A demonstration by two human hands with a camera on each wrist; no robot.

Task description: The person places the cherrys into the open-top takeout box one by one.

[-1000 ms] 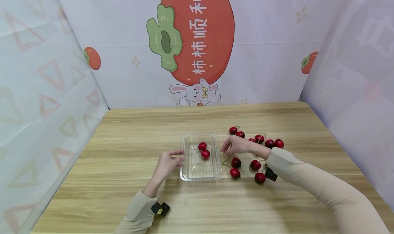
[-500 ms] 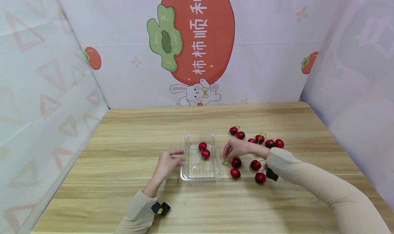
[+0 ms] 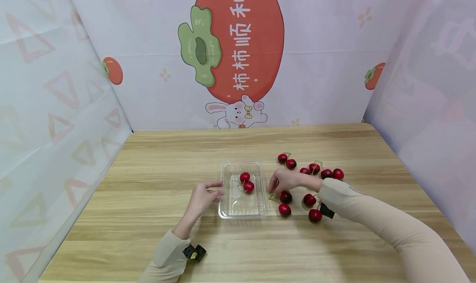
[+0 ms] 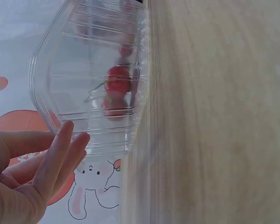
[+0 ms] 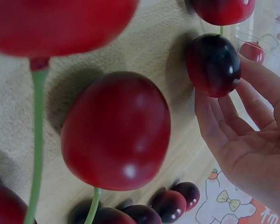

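Observation:
A clear plastic box [image 3: 242,212] stands on the table with two red cherries [image 3: 247,182] in it. My left hand [image 3: 202,198] touches its left wall; in the left wrist view the fingers [image 4: 58,158] lie nearly straight against the plastic. My right hand [image 3: 286,180] is just right of the box, fingers bent downward beside a dark cherry [image 3: 286,197] and its green stem. The right wrist view shows that dark cherry [image 5: 213,65] covering the fingertips, so I cannot tell whether they pinch the stem. A redder cherry [image 3: 284,210] lies just nearer to me.
Two cherries [image 3: 286,161] lie behind my right hand. Several more [image 3: 326,173] sit in a row to the right, partly behind the wrist. Two others [image 3: 312,208] lie under the right forearm. The wooden table [image 3: 167,163] ends at a printed cloth backdrop [image 3: 316,89].
My right hand has moved slightly down and to the right, toward the dark cherry and its stem. My left hand and the box have stayed in place.

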